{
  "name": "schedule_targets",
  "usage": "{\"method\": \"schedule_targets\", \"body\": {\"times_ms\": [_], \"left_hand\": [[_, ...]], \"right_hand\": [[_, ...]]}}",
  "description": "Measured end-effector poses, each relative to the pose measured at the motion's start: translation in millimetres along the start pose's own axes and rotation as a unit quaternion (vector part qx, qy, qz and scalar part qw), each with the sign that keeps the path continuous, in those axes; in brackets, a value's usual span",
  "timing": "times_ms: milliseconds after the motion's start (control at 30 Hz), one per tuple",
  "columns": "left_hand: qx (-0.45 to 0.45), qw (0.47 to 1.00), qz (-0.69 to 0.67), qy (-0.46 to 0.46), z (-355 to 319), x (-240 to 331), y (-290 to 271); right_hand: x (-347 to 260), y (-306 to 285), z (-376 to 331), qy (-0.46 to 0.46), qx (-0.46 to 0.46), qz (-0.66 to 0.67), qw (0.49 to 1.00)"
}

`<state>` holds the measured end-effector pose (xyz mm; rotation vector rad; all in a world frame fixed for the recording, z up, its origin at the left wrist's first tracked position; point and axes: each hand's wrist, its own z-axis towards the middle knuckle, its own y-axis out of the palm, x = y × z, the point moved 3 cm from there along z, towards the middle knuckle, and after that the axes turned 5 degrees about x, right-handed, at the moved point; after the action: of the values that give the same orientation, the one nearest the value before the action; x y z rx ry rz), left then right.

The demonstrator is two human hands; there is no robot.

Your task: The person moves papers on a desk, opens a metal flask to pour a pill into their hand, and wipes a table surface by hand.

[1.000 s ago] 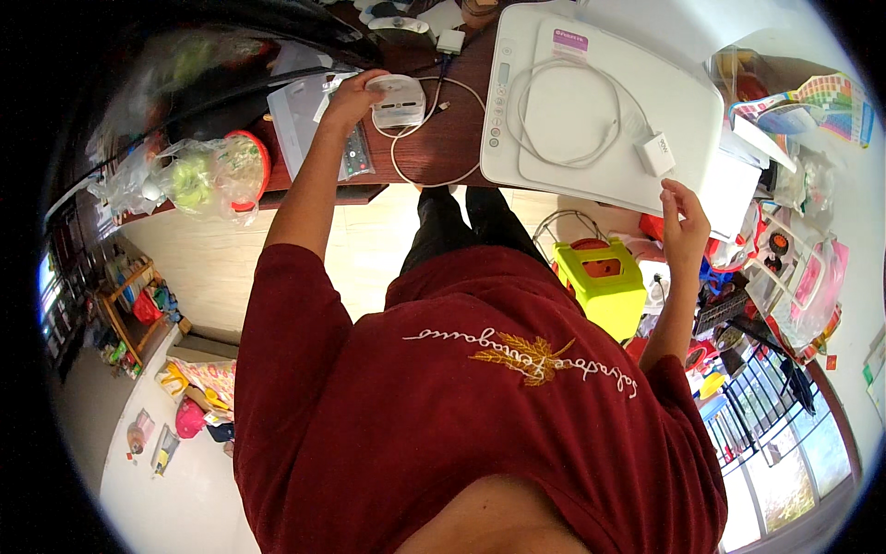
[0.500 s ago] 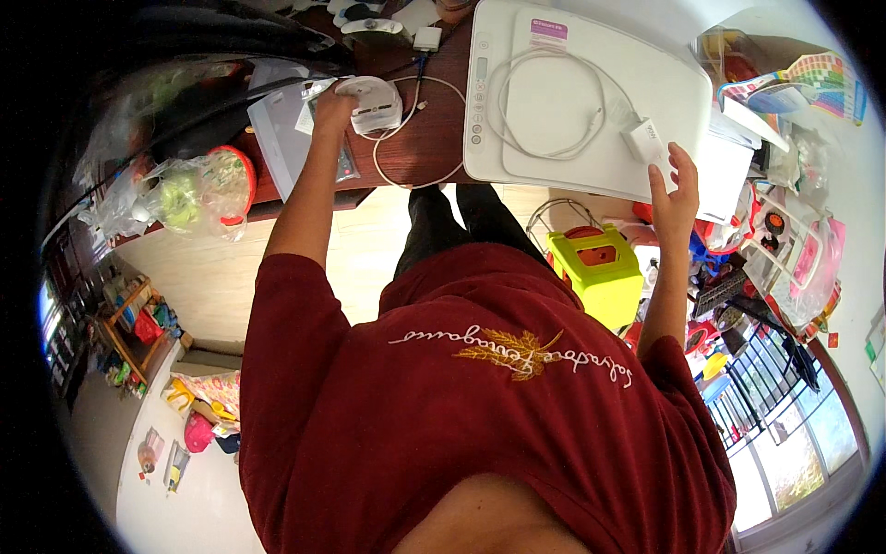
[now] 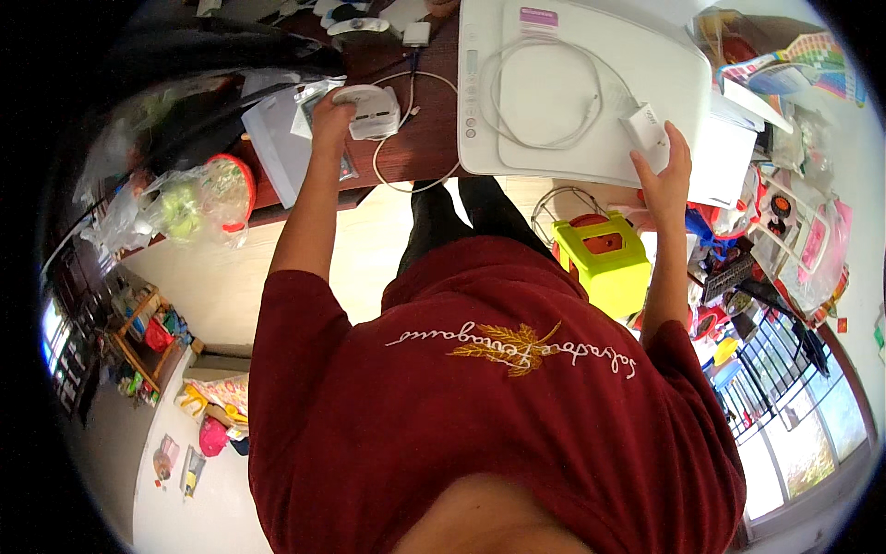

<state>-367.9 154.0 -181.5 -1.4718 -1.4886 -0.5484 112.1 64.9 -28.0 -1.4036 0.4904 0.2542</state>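
Observation:
My left hand (image 3: pixel 330 120) is closed at the left edge of a rounded white plastic thing with dark slots (image 3: pixel 378 114), over the dark red desk; its exact kind is unclear. Beside that hand lie a silvery-white packet (image 3: pixel 308 98) and a pale translucent folder (image 3: pixel 269 138). My right hand (image 3: pixel 666 174) is open, thumb and fingers apart, by the front right corner of a white printer (image 3: pixel 600 157). Just beyond its fingertips, a white charger plug (image 3: pixel 641 124) rests on the printer lid, joined to a loosely coiled white cable (image 3: pixel 492 92).
Another white cable (image 3: pixel 377 166) loops across the desk (image 3: pixel 434 111), near a small white adapter (image 3: pixel 416 34). A red-rimmed basket (image 3: pixel 247 185) with plastic bags stands left. Below the printer sits a yellow-green stool (image 3: pixel 604 268). White papers (image 3: pixel 720 166) lie right of the printer.
The rounded white thing and my left hand have shifted slightly toward me. My right hand has risen a little nearer the charger plug. The whole view has moved slightly.

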Motion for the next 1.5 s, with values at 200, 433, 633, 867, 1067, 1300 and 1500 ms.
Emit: {"method": "schedule_targets", "body": {"times_ms": [200, 433, 633, 867, 1067, 1300, 1500], "left_hand": [[-0.006, 1.000, -0.007, 0.012, 7, -10, 1], [0.003, 0.996, 0.080, 0.031, 6, -18, -5], [0.138, 0.989, -0.051, 0.030, -39, -32, -9], [0.041, 0.993, -0.111, -0.019, -133, -27, 14], [-0.069, 0.989, -0.111, 0.070, -156, 34, 62], [-0.073, 0.979, 0.065, 0.178, -130, 110, 122], [-0.048, 0.972, 0.147, 0.176, -118, 112, 142]], "right_hand": [[-5, 11, 6, 0.004, -0.026, 0.025, 0.999], [-6, 17, 12, 0.004, -0.025, -0.006, 1.000], [-6, 19, 15, 0.005, -0.008, -0.021, 1.000], [0, 23, 18, 0.021, 0.019, 0.006, 1.000], [-6, 27, 24, 0.012, 0.029, 0.005, 0.999], [-10, 31, 24, -0.012, 0.030, -0.032, 0.999], [-20, 35, 22, 0.029, 0.034, 0.015, 0.999]]}}
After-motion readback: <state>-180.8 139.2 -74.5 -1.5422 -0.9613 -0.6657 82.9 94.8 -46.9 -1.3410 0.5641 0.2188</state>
